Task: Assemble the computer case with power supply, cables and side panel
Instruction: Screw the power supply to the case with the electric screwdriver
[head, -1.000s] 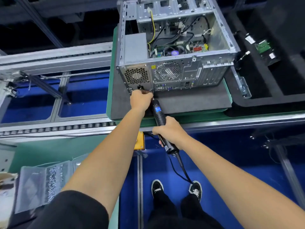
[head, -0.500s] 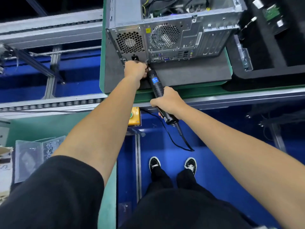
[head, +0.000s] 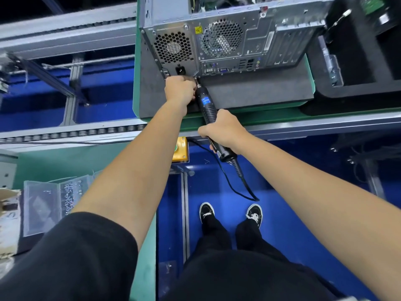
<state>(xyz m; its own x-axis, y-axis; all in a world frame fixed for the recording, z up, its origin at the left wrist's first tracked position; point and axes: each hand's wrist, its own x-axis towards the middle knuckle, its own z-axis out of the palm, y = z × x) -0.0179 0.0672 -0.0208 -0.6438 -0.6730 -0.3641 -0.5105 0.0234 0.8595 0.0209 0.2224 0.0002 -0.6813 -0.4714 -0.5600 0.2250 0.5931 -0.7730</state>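
Observation:
The open computer case [head: 234, 40] lies on a dark foam mat, its rear panel facing me. The power supply [head: 173, 48] sits in its left rear corner, showing a honeycomb grille and a power socket. My right hand [head: 223, 131] grips a black electric screwdriver [head: 206, 105] with a blue label, its tip at the case's lower rear edge below the power supply. My left hand [head: 180, 90] is curled at the tip of the screwdriver, pressed against the case; what its fingers hold is hidden.
The mat rests on a green pallet [head: 249, 119] on a roller conveyor [head: 71, 131]. A yellow button box [head: 181, 151] hangs under the rail. A clear plastic box of screws [head: 54, 200] stands at lower left. A black foam tray [head: 358, 61] with parts lies to the right.
The view has dropped and drawn closer, so the case sits higher in frame. Both hands stay at the same spot on the case's rear edge with the screwdriver.

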